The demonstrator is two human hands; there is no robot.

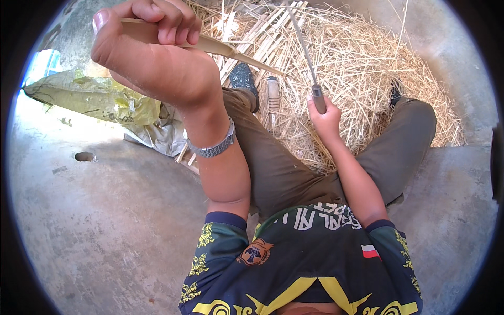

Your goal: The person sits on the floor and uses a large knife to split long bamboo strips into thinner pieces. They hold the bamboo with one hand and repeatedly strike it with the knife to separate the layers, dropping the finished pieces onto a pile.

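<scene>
Left hand [157, 63] closed around bamboo strip [218, 48]; right hand [326, 119] grips knife [316, 92].

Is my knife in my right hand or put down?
In your right hand: it grips the knife by its brown handle, the blade pointing away from you.

Dark jersey [325, 257], yellow-patterned sleeves [200, 262]; brown trousers [278, 152]; silver link wristband [216, 146]; speckled dark footwear [242, 77]

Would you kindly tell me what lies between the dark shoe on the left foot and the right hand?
In the head view, a pale, banded, handle-like piece lies between the dark shoe and the right hand, with loose straw around it.
</scene>
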